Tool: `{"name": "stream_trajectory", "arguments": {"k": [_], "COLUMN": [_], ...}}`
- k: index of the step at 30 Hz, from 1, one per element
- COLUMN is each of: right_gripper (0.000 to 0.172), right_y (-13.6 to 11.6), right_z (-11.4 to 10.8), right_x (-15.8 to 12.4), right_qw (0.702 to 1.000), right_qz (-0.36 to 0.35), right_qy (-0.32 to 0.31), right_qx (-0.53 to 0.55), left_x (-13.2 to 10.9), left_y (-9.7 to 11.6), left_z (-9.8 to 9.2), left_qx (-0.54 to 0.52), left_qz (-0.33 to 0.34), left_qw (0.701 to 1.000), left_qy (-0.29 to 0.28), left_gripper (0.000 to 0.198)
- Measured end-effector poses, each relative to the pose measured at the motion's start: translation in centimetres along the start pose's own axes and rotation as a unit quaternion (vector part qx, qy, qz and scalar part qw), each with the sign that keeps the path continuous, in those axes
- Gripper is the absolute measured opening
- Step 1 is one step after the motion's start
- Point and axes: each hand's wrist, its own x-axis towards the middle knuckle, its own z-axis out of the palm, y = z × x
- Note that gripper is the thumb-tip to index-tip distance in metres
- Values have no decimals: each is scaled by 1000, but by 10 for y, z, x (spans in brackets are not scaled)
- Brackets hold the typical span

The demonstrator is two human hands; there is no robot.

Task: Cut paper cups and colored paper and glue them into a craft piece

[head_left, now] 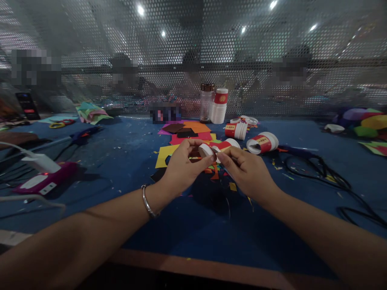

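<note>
My left hand [181, 167] and my right hand [246, 171] meet over the middle of the blue table [121, 161], both closed on a white paper cup with a red band [217, 148] held on its side. The left fingers wrap the cup's base end, the right fingers pinch its side. A silver bangle [147, 201] sits on my left wrist. Under the hands lie coloured paper sheets [165, 155] and small paper scraps [232, 186].
Two more red-banded cups [262, 143] lie on their sides behind, a stack of cups [219, 105] stands next to a clear jar [207, 102]. A pink glue gun [45, 181] and cables lie left, black cable [332, 177] right, scissors [60, 123] far left. A perforated screen [193, 60] closes the back.
</note>
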Motion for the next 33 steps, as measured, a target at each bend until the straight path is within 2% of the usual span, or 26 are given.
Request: {"name": "stream_trajectory", "arguments": {"k": [7, 16, 22, 26, 30, 33], "right_gripper": [43, 38, 39, 39, 40, 39], "right_y": [-2, -2, -2, -1, 3, 5], "right_z": [1, 0, 2, -1, -3, -3], "right_x": [-1, 0, -2, 0, 4, 5], "right_qw": [1000, 1000, 1000, 999, 998, 998], "right_qz": [26, 2, 8, 20, 36, 44], "right_qy": [-4, -8, 9, 32, 53, 39], "right_qx": [12, -5, -14, 3, 15, 27], "left_x": [-1, -3, -5, -5, -5, -2], "left_y": [-1, 0, 1, 2, 7, 12], "left_z": [2, 2, 2, 3, 5, 5], "left_qx": [11, 20, 1, -10, -106, -179], "left_qz": [0, 1, 2, 7, -48, -102], "left_qw": [1000, 1000, 999, 999, 993, 977], "left_qy": [-10, -15, -51, -36, -32, -53], "left_gripper": [44, 40, 43, 42, 37, 22]}}
